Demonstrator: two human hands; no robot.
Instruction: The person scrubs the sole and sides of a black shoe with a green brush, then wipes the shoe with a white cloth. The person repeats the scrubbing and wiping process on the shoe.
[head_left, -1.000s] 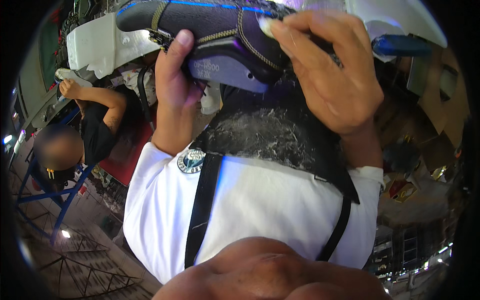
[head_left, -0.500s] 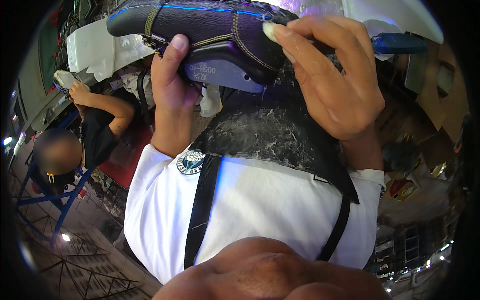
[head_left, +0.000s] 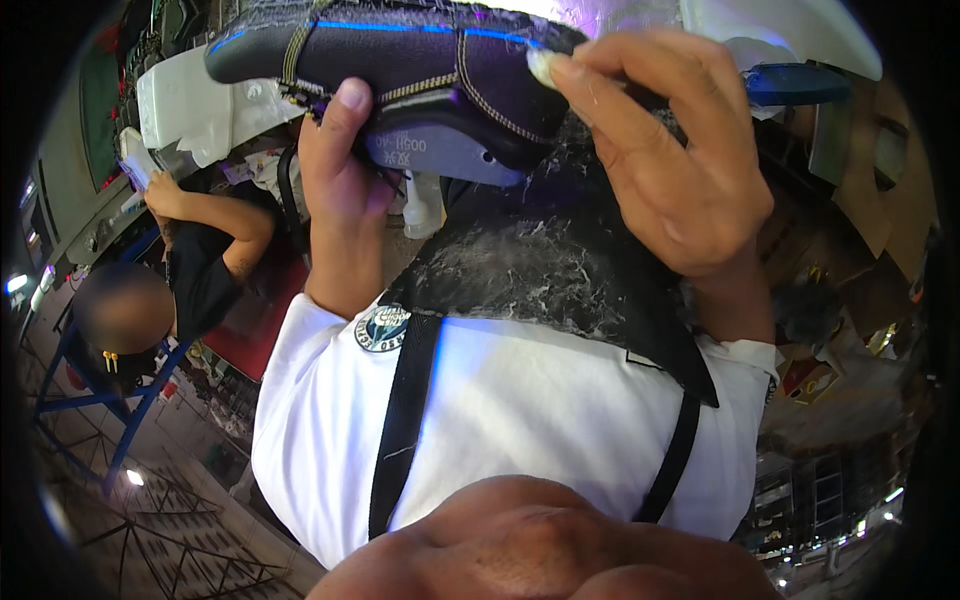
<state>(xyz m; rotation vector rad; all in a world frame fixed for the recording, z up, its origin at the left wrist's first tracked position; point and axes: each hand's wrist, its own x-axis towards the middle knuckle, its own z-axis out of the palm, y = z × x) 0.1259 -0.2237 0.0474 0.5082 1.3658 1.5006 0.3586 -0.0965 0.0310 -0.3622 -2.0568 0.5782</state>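
Observation:
Across the top of the view lies a black leather shoe upper [head_left: 390, 60], stretched over a grey-blue shoe last [head_left: 430, 150]. Yellowish stitching crosses its side, and a blue line runs along its upper rim, above which the edge looks rough and fibrous. My left hand [head_left: 340, 160] grips the shoe from below, its thumb resting upright on the near side; the other fingers are mostly hidden. Between the thumb and fingers of my right hand [head_left: 680, 150] is a small whitish wad [head_left: 543, 68], touching the shoe's rim at its right end.
A black apron [head_left: 510, 260] with dried whitish smears hangs below the shoe. At the left, a person [head_left: 215, 240] in dark clothing holds a pale item near a bench. White plastic panels [head_left: 185, 100] stand at both upper sides, with a blue object [head_left: 800, 84] at upper right.
The shoe has tipped slightly and shifted a little left. My right hand with the wad has moved only slightly and stays at its right end. The other person's pale item has turned.

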